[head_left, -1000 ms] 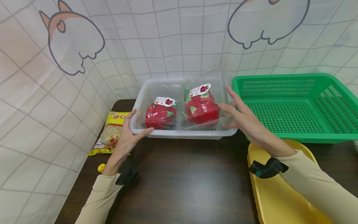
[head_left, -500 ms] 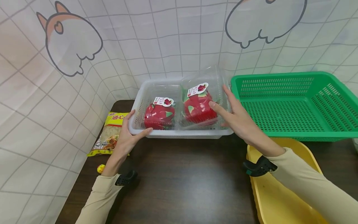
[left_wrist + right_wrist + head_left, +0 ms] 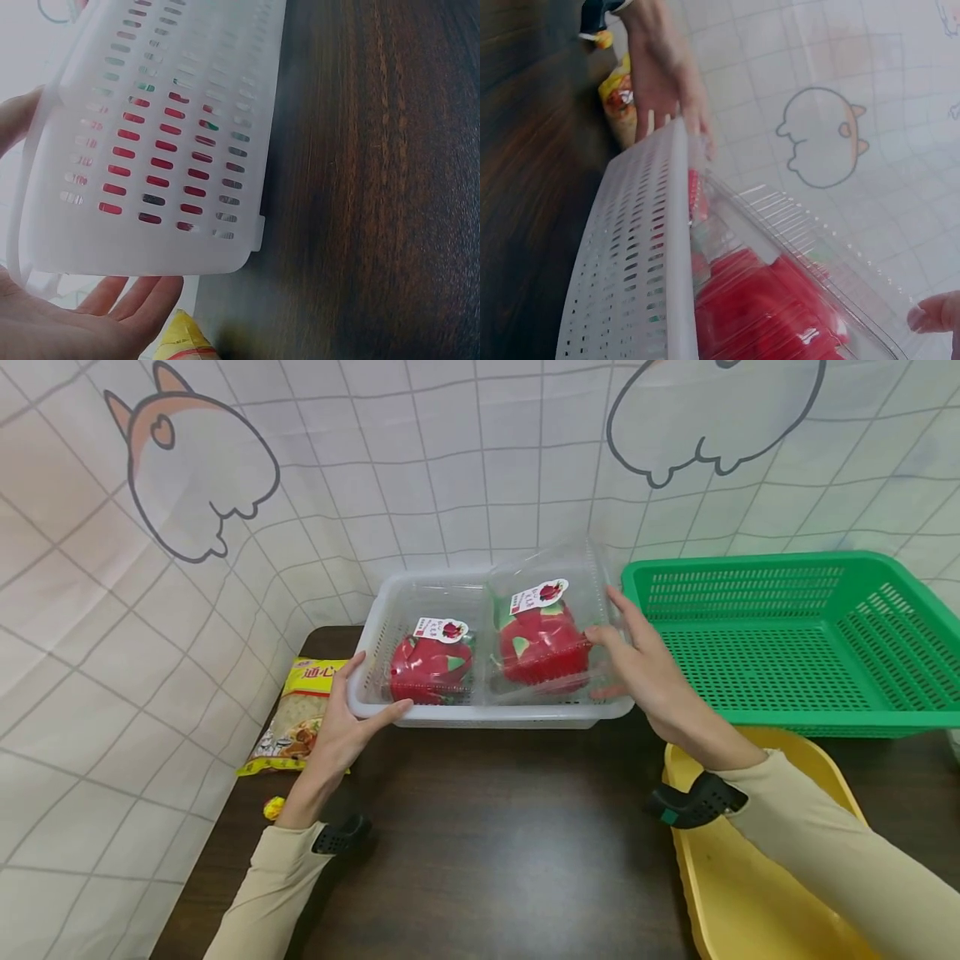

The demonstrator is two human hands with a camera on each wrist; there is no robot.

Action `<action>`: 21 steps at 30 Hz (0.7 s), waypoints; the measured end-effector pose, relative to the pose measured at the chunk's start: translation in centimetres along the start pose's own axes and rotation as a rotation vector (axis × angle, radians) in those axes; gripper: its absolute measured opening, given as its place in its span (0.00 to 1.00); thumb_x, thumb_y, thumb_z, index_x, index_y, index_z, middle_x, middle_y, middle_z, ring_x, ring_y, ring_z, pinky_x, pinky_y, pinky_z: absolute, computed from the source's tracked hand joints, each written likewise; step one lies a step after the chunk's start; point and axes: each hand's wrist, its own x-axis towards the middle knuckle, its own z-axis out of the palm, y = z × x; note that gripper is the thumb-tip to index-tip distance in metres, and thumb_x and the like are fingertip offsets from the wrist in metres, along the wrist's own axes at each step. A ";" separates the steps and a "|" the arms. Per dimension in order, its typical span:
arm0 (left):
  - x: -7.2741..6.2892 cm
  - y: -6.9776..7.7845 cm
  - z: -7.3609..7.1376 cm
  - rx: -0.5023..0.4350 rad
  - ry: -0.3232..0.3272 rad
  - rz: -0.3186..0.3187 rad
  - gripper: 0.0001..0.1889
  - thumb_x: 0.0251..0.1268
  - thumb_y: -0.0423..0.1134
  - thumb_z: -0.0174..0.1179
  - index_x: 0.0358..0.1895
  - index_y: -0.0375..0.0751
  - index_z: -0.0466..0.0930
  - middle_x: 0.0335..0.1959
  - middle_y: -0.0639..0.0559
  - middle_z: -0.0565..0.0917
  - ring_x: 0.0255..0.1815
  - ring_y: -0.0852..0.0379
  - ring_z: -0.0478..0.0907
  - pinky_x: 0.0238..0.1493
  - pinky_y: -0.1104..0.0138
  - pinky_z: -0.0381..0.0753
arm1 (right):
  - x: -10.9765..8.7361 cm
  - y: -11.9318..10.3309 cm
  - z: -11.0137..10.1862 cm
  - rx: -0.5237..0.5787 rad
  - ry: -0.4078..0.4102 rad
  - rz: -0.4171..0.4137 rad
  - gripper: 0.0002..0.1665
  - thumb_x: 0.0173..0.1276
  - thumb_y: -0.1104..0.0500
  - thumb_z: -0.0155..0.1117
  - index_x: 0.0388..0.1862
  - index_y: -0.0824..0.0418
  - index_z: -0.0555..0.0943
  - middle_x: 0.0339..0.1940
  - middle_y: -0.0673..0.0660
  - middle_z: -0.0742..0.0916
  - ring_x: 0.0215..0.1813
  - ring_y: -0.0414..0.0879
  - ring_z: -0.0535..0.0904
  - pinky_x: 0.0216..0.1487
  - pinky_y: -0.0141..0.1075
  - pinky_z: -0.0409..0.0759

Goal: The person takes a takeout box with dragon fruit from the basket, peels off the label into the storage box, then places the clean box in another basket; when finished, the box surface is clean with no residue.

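A white slotted plastic basket (image 3: 517, 717) stands on the dark table against the wall cloth. My left hand (image 3: 341, 727) holds its left end, thumb on the front rim and fingers along the end wall. Inside, on the left, lies a clear plastic box of red dragon fruit (image 3: 430, 670) with a white label. A second such box of dragon fruit (image 3: 542, 643) sits tilted in the right half, its top edge above the rim. My right hand (image 3: 652, 681) grips that box's right side, thumb in front. In the right wrist view a fingertip (image 3: 926, 313) meets its clear edge.
Right of the white basket stands a green slotted basket (image 3: 750, 724), with a yellow tray (image 3: 693, 893) in front, under the right forearm. A yellow food packet (image 3: 300, 710) and a small yellow wrapped item (image 3: 273, 808) lie at the left by the wall.
The right hand and its dragon fruit box have shifted only slightly, the thumb moving over the box and back towards its right edge. The left hand stays on the basket.
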 end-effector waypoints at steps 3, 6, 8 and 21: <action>0.1 0.0 0.0 -0.004 -0.004 0.002 0.50 0.68 0.42 0.70 0.85 0.52 0.45 0.80 0.45 0.57 0.77 0.44 0.55 0.74 0.44 0.68 | 0.0 -0.1 -0.3 0.058 -0.006 0.015 0.46 0.82 0.51 0.48 0.89 0.49 0.39 0.87 0.60 0.48 0.81 0.65 0.55 0.51 0.56 0.85; 0.1 0.0 -0.1 -0.005 -0.001 0.003 0.50 0.68 0.42 0.70 0.85 0.52 0.45 0.80 0.45 0.57 0.77 0.44 0.55 0.73 0.44 0.68 | -0.2 -0.3 -0.7 0.118 -0.011 0.018 0.45 0.82 0.52 0.46 0.89 0.48 0.39 0.87 0.60 0.49 0.80 0.67 0.57 0.52 0.54 0.85; 0.0 0.0 -0.2 -0.005 0.003 0.005 0.50 0.68 0.42 0.70 0.85 0.52 0.45 0.80 0.45 0.57 0.76 0.44 0.56 0.73 0.44 0.68 | -0.5 -0.4 -1.1 0.153 -0.016 0.012 0.45 0.81 0.52 0.45 0.89 0.48 0.39 0.87 0.60 0.51 0.78 0.68 0.60 0.53 0.53 0.84; 0.1 -0.1 -0.1 -0.003 0.005 -0.004 0.50 0.68 0.43 0.70 0.85 0.52 0.44 0.81 0.45 0.56 0.76 0.43 0.56 0.75 0.44 0.66 | -4.2 -0.3 -4.6 0.332 -0.111 -0.101 0.36 0.84 0.52 0.45 0.87 0.43 0.52 0.80 0.58 0.60 0.66 0.60 0.71 0.52 0.42 0.86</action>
